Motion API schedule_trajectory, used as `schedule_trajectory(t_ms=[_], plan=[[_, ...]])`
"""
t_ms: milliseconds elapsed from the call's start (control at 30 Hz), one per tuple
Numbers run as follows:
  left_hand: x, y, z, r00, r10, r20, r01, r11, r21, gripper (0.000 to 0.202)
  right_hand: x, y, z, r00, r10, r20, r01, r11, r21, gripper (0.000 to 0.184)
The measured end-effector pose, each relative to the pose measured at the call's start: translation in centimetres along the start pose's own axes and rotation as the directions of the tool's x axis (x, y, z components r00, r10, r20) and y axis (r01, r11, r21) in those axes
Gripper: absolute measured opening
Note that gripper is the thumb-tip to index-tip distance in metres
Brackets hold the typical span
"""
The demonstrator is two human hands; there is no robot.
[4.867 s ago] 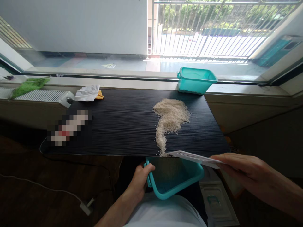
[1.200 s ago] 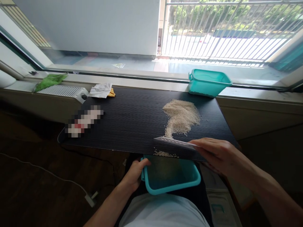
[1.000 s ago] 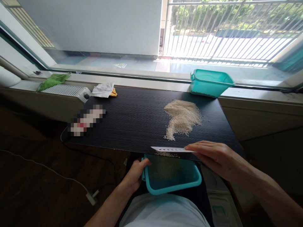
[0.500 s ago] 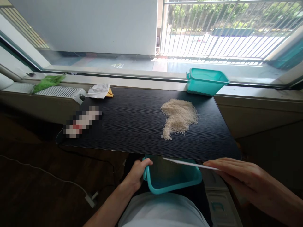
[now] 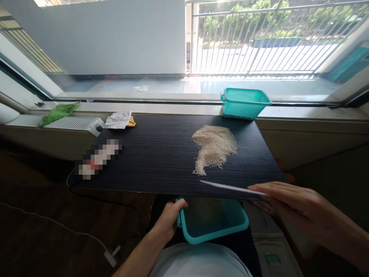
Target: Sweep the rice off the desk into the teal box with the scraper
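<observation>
My left hand (image 5: 170,215) grips the left rim of a teal plastic container (image 5: 215,233), thumb over the edge, just below the front edge of the dark table (image 5: 155,154). Its inside is in shadow, so I cannot tell what lies in it. In my right hand (image 5: 291,200) is a thin white sheet (image 5: 230,187), held nearly level and seen edge-on above the container, near the table's front edge. A pile of white rice (image 5: 216,142) is spread on the right half of the table, with a narrow tail toward me.
A second teal container (image 5: 245,107) stands at the back right by the window. White and yellow cloths (image 5: 117,120) lie at the back left, and a blurred-out item (image 5: 99,159) at the left. A green cloth (image 5: 60,114) rests on the radiator. A white cable (image 5: 57,223) runs across the floor.
My right hand has raised the white sheet from over the container to about the table's edge. My left hand keeps its hold on the container. The view has shifted slightly.
</observation>
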State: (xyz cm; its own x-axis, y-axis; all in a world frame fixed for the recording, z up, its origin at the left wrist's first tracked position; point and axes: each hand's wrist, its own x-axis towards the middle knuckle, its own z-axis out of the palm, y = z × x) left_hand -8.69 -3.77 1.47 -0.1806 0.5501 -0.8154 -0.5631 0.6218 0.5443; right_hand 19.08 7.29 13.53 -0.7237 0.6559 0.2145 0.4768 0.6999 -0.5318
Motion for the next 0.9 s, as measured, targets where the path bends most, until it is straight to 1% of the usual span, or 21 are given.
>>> schedule_trajectory(t_ms=[67,133,233,333,467,567,700,800,900], plan=[[-0.2,0.2,0.5,1.0,0.003,-0.007,-0.003,1.0,-0.002,0.013,0.8,1.6,-0.7,0.995,0.054,-0.082,-0.06,0.996,-0.072,0.026],[-0.4,0.4,0.9,1.0,0.004,-0.017,-0.004,1.0,-0.003,0.014,2.1,3.2,-1.1,0.987,0.11,-0.116,-0.124,0.985,-0.124,0.031],[-0.8,0.6,1.3,0.999,0.001,-0.034,-0.001,1.0,0.003,0.012,4.1,4.8,-1.0,0.982,0.154,-0.107,-0.169,0.974,-0.151,0.036],[-1.0,0.8,1.5,0.999,-0.001,-0.053,0.002,1.0,0.019,0.006,5.7,5.3,-0.3,0.987,0.142,-0.076,-0.152,0.977,-0.149,0.037],[-0.6,0.7,1.3,0.999,-0.02,-0.044,0.022,0.999,0.04,0.007,7.0,5.1,0.7,0.992,0.114,-0.061,-0.122,0.981,-0.153,0.038],[-0.2,0.4,1.1,1.0,-0.018,-0.022,0.019,0.999,0.042,0.008,7.4,4.7,1.2,0.996,0.079,-0.041,-0.084,0.986,-0.146,0.037],[-0.1,0.2,1.1,1.0,-0.004,0.024,0.003,1.0,0.021,0.022,7.1,3.1,1.2,0.999,0.036,-0.014,-0.037,0.991,-0.128,0.036],[-0.3,0.2,1.3,0.999,-0.003,0.049,0.003,1.0,0.015,0.02,6.6,1.7,1.2,1.0,0.01,-0.002,-0.01,0.993,-0.116,0.034],[0.0,-0.2,1.5,0.995,-0.002,0.101,0.004,1.0,-0.02,0.02,6.1,1.0,1.7,1.0,-0.027,-0.007,0.026,0.995,-0.099,0.032]])
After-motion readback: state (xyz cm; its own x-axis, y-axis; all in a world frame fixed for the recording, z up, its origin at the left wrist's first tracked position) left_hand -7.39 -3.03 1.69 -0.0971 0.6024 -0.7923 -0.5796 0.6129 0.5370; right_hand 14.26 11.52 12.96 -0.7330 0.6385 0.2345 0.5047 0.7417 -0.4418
